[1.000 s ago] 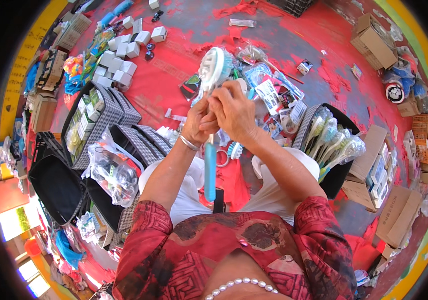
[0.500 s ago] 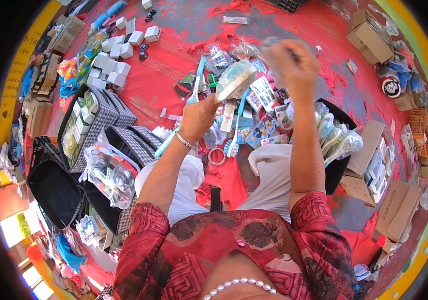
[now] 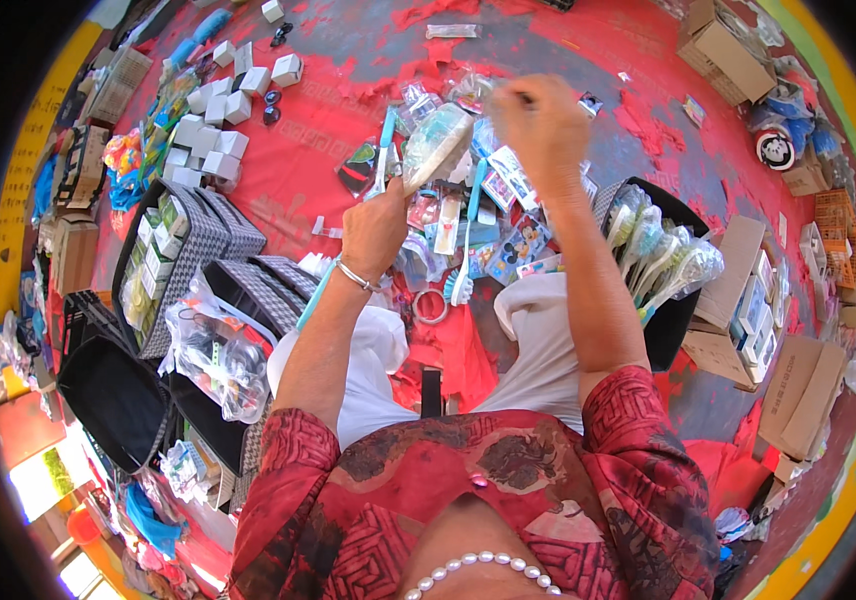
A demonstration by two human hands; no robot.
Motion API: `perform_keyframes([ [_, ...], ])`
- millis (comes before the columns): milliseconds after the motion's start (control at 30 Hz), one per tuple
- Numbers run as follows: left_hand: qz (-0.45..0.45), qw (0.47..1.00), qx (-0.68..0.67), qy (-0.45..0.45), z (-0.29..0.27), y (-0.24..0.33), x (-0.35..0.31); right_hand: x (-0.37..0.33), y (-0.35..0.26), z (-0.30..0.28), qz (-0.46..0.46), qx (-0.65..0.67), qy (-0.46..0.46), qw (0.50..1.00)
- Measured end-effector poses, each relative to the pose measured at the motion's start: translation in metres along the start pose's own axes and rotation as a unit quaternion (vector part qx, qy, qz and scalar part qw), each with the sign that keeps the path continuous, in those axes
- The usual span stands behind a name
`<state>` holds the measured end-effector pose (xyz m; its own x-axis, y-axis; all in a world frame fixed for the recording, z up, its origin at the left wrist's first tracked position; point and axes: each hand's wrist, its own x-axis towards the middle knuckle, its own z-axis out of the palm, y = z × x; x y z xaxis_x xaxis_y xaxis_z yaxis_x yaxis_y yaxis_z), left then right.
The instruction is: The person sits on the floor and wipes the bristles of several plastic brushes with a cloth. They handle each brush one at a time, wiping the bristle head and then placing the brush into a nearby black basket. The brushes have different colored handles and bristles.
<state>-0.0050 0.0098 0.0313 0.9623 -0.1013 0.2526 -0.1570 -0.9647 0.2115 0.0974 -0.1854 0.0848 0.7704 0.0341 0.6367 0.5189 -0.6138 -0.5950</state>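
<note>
My left hand (image 3: 373, 232) is closed around the lower end of a plastic-wrapped brush (image 3: 438, 148), its pale, teal-tinted head tilted up and right. My right hand (image 3: 543, 125) is raised to the right of it, apart from the wrapped brush. Motion smears its fingers, so whether it holds anything cannot be told. Below the hands lies a long brush (image 3: 461, 285) with a teal handle and white-and-blue bristles. A second teal-handled brush (image 3: 385, 150) stands just beyond my left hand. Around them spreads a pile of small packets, including a blue cartoon-printed packet (image 3: 518, 252).
At my right stands an open black-lined box (image 3: 670, 335) with several wrapped brushes (image 3: 663, 250). Checked boxes (image 3: 193, 255) and a clear bag (image 3: 218, 350) of mixed items stand at left. White small boxes (image 3: 213, 140) lie far left; cardboard cartons (image 3: 728, 300) stand right. A clear ring (image 3: 430, 307) lies near my knees.
My right hand has moved left, nearer the wrapped brush. The left hand has shifted slightly left, and the wrapped brush now points more steeply upward. The whole view has also shifted a little.
</note>
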Motion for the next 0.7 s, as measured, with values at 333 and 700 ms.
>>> perform_keyframes([
  [333, 0.011, 1.0, 0.001, -0.011, 0.005, -0.011, 0.001, -0.052, -0.04, 0.038, -0.128, -0.036, -0.113, 0.985],
  [700, -0.124, 0.622, -0.772, -0.019, -0.016, -0.021, 0.018, 0.0, 0.017, 0.012, 0.339, 0.309, -0.188, 0.868],
])
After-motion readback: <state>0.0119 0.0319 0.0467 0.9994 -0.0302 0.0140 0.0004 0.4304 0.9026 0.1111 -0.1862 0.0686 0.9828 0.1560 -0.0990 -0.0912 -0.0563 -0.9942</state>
